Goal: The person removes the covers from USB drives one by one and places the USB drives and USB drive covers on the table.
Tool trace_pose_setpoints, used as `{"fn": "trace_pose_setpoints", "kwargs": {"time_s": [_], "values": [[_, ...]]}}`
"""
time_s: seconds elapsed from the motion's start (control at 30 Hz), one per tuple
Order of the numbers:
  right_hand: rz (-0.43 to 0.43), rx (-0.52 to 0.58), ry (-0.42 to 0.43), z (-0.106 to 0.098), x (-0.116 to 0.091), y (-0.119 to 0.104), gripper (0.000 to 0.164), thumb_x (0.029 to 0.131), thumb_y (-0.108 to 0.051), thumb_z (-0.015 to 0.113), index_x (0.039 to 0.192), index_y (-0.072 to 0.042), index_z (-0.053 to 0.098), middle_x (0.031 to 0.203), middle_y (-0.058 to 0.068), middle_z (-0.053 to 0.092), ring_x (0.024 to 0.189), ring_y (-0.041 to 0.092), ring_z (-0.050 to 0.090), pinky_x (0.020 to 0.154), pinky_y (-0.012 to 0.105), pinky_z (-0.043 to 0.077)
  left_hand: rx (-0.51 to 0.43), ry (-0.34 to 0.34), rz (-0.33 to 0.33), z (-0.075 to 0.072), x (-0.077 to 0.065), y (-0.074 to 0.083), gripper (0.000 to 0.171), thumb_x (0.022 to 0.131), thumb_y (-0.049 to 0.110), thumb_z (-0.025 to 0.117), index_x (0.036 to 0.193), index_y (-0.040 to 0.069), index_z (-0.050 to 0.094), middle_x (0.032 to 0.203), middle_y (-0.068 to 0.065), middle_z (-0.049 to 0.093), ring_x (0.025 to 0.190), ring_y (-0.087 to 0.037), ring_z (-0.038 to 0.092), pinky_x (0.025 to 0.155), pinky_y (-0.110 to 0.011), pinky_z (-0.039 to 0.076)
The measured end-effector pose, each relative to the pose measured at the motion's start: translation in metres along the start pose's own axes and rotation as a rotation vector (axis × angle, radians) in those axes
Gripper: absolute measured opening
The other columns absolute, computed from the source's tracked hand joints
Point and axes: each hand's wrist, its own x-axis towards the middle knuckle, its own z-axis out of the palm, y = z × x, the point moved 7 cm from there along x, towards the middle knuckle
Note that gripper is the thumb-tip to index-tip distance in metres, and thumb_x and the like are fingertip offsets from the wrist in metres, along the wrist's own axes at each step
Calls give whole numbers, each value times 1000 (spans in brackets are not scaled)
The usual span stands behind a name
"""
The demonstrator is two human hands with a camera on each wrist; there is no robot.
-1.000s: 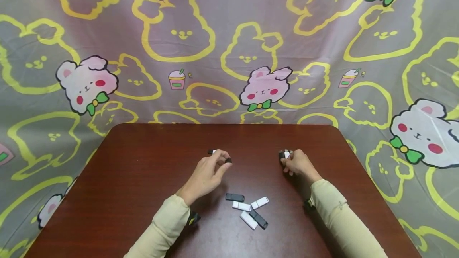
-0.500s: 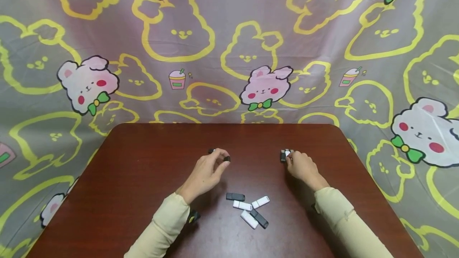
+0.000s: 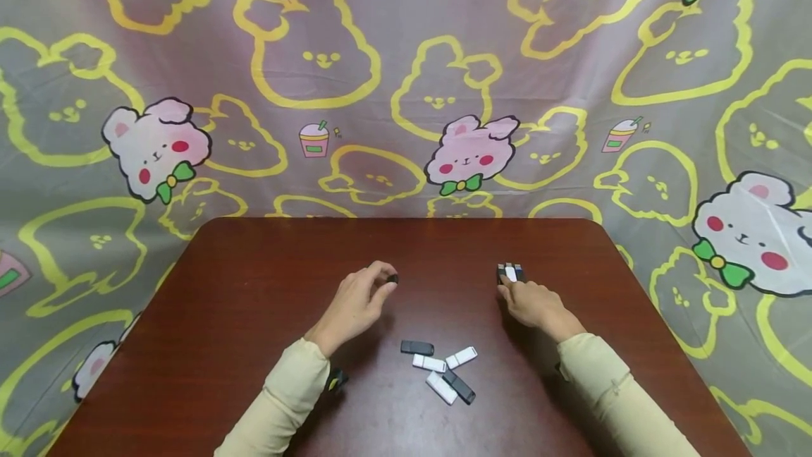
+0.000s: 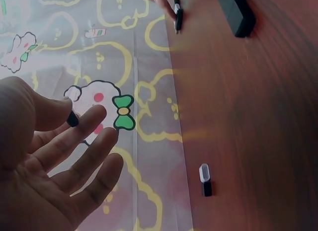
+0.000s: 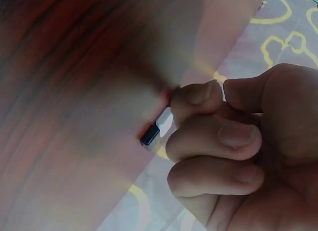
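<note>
My left hand (image 3: 352,305) is raised above the table and pinches a small black cap (image 4: 73,118) between thumb and finger; its other fingers spread loosely. A white cap (image 4: 204,172) and a black cap (image 4: 206,189) lie end to end on the table, hidden behind that hand in the head view. My right hand (image 3: 539,307) rests at the near side of a row of black and white USB sticks (image 3: 512,274) with bare plugs pointing away. One finger touches the row; the others are curled with nothing visible between them. The fingers partly hide the row.
Several capped sticks lie loosely near the table's middle: a black USB stick (image 3: 416,348), white USB sticks (image 3: 461,357) and another black USB stick (image 3: 459,387). Beyond the brown table (image 3: 266,252) hangs a patterned curtain (image 3: 380,111).
My right hand has drawn back slightly toward me from the stick row, showing more of it. My left hand has shifted a little left, still pinching the black cap.
</note>
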Motion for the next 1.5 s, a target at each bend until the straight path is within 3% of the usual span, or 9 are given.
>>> {"fn": "trace_pose_setpoints", "kwargs": {"time_s": [0.13,0.27,0.4,0.53,0.7,0.93,1.23,1.5], "values": [[6,9,-18,0,-1,1,51,109,-34,38,154,-11,42,134,36,59,107,51,66,73,58,54,18,5,-6,-3,3,-5,17,99,14,64,116,11,64,104,-4,76,82,-15,65,76,-34,49],[15,53,69,-10,-2,-2,57,110,-39,34,156,-7,36,140,32,57,109,51,66,70,56,55,41,22,-32,-8,8,-12,18,99,13,64,117,11,62,105,-6,74,88,-19,66,80,-39,51],[20,80,184,-26,-7,-7,59,110,-42,31,157,-7,34,135,30,61,107,51,67,67,56,54,73,47,-37,-13,18,-17,18,100,13,63,117,11,61,104,-7,72,93,-22,64,82,-41,50],[9,89,238,-39,-14,-15,57,110,-41,31,158,-9,33,119,30,69,95,47,70,59,50,51,91,27,-16,-11,31,-19,14,100,11,62,114,9,61,97,-5,72,91,-22,61,80,-38,49],[-37,113,295,-50,-27,-32,55,109,-39,38,155,-9,40,86,20,72,76,35,69,53,40,45,142,14,39,-3,48,-22,11,97,10,65,108,6,63,96,-7,69,97,-27,57,86,-41,48],[-76,135,333,-66,-45,-55,54,108,-40,43,154,-12,41,57,4,50,59,23,54,49,33,37,159,-50,9,15,65,-42,13,97,12,68,106,4,69,110,-14,68,111,-34,54,98,-46,45],[-151,141,396,-80,-67,-76,52,107,-36,49,153,-13,44,49,-2,38,50,15,40,49,30,35,202,-173,-115,41,75,-74,15,97,16,68,109,7,68,120,-16,63,122,-39,50,99,-54,45],[-202,128,433,-87,-81,-87,48,106,-35,50,149,-14,50,51,-5,43,55,14,49,54,31,39,215,-226,-156,51,76,-85,14,98,17,67,109,9,67,128,-15,60,127,-40,48,101,-56,44]]}}
